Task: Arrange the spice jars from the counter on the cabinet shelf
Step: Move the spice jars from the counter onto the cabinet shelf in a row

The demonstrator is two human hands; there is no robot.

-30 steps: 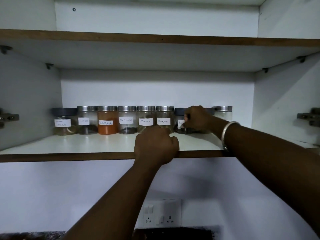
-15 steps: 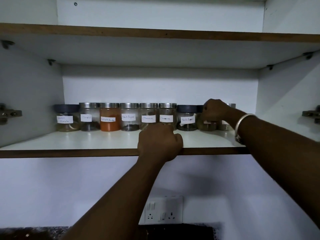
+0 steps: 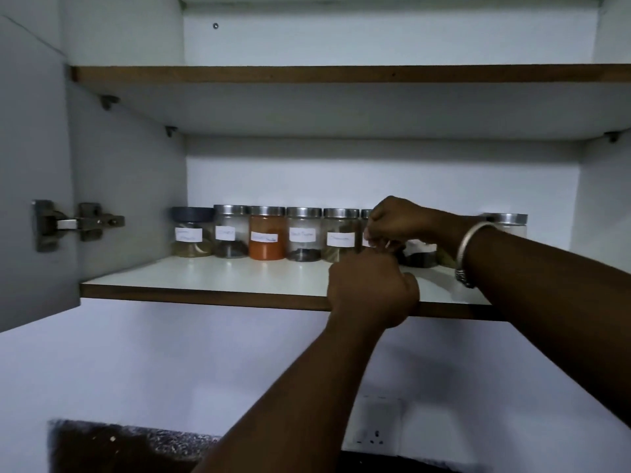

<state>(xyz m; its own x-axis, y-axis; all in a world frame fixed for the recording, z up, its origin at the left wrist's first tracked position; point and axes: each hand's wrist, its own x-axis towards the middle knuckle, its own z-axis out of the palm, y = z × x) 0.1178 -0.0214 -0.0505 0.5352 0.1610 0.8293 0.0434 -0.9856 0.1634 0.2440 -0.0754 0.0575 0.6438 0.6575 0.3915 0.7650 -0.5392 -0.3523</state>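
Note:
A row of labelled glass spice jars stands at the back of the white cabinet shelf point(image 3: 211, 279). From the left come a dark-lidded jar point(image 3: 192, 232), a steel-lidded jar point(image 3: 231, 232), an orange powder jar point(image 3: 267, 235), a pepper jar point(image 3: 304, 235) and a fifth jar point(image 3: 340, 237). My right hand point(image 3: 399, 221) is curled over the front of the sixth jar point(image 3: 366, 213) and hides most of it. Behind my wrist show a dark-filled jar point(image 3: 420, 256) and the last steel-lidded jar point(image 3: 508, 223). My left hand point(image 3: 372, 288) rests as a fist on the shelf's front edge.
The cabinet door point(image 3: 34, 165) hangs open at the left with its hinge point(image 3: 68, 225). An upper shelf point(image 3: 341, 74) spans the cabinet above. Below are a white wall socket point(image 3: 375, 425) and a dark speckled counter point(image 3: 119, 445).
My right hand has moved left from the jars at the right end to the sixth jar. The view has swung left and now shows the open door. My left fist stays on the shelf edge.

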